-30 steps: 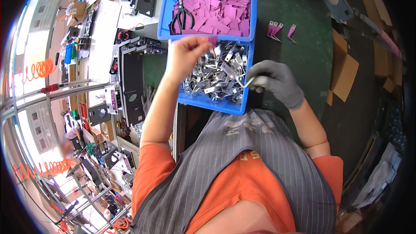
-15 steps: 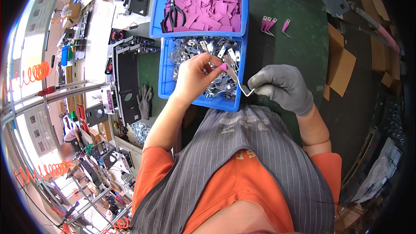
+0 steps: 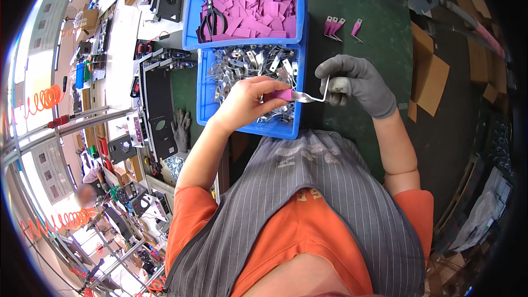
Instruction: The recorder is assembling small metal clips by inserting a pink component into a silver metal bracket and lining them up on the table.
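My bare left hand [image 3: 245,103] pinches a pink sleeve [image 3: 283,94], which sits around one end of a bent metal bracket [image 3: 308,97]. The bracket's other end turns up at an angle, and my right hand [image 3: 360,87], in a grey glove, has it between thumb and fingers. Both hands are over the right side of a blue bin [image 3: 202,96] of loose metal brackets [image 3: 234,71]. Behind it, a second blue bin [image 3: 190,16] holds flat pink sleeves [image 3: 253,8] and black-handled scissors [image 3: 211,21].
Several sleeved brackets [image 3: 333,27] lie on the dark green table [image 3: 363,0] at the far right, one [image 3: 357,28] apart from the others. A grey glove [image 3: 181,131] lies left of the bins. Cardboard [image 3: 432,85] stands beyond the table's right edge.
The bracket has swung so its bent end points up, and the pink sleeve now covers more of its end. My right hand has risen slightly and changed its hold.
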Tool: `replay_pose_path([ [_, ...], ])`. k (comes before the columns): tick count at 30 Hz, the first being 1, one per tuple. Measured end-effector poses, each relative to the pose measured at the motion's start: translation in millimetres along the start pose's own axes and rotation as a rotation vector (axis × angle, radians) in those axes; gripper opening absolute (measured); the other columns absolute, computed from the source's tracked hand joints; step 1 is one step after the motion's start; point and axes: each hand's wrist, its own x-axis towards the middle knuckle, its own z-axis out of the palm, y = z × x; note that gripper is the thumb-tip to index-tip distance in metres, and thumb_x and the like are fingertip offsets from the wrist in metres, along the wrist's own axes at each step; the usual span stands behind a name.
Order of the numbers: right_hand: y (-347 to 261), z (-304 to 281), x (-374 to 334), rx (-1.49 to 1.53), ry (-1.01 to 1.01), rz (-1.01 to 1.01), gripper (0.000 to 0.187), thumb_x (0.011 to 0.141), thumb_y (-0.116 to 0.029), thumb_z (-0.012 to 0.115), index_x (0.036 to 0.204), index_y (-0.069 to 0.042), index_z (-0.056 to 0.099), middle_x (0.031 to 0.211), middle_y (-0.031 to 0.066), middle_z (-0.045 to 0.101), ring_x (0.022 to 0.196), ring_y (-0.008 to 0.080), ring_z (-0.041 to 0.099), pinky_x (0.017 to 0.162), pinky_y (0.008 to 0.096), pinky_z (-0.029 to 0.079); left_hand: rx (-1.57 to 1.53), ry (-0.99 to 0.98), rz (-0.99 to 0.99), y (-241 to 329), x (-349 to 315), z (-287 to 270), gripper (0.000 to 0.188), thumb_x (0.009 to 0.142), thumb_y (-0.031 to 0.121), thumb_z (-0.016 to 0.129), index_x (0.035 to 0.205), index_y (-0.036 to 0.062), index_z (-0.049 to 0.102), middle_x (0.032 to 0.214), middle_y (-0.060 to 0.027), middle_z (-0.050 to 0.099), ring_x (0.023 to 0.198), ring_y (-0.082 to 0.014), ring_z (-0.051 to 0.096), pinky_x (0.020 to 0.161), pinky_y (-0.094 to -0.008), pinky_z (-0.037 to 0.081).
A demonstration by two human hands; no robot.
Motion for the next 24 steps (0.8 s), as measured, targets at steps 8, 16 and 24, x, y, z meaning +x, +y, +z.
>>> replay_pose_path([
  [8, 38, -8, 28, -0.622, -0.022, -0.379, 0.023, 0.085, -0.014, 0.064, 0.104, -0.002, 0.064, 0.089, 0.0045, 0.063, 0.078, 0.0115, 0.057, 0.073, 0.0265, 0.047, 0.086, -0.098, 0.026, 1, 8, 10, 0.024, 0.077, 0.016, 0.072, 0.099, 0.0088, 0.067, 0.082, -0.0080, 0.064, 0.076, -0.0235, 0.064, 0.065, -0.0333, 0.051],
  [16, 61, -79, 8, -0.517, 0.499, -0.465, 0.016, 0.087, -0.006, 0.059, 0.103, -0.002, 0.062, 0.089, 0.0002, 0.060, 0.081, 0.0075, 0.056, 0.072, 0.0226, 0.046, 0.034, 0.341, -0.190, -18, -7, 18, 0.036, 0.074, 0.008, 0.073, 0.108, 0.0096, 0.062, 0.097, -0.0043, 0.057, 0.064, -0.0132, 0.047, 0.062, -0.0266, 0.044],
  [24, 137, -221, 20, -1.126, 1.036, -0.038, 0.019, 0.085, -0.018, 0.060, 0.100, -0.008, 0.065, 0.096, 0.0126, 0.066, 0.088, 0.0296, 0.063, 0.078, 0.0355, 0.049, -0.082, 0.136, -0.354, -59, -41, 60, 0.024, 0.077, 0.010, 0.069, 0.101, 0.0087, 0.065, 0.085, -0.0055, 0.056, 0.061, -0.0138, 0.047, 0.058, -0.0278, 0.042],
])
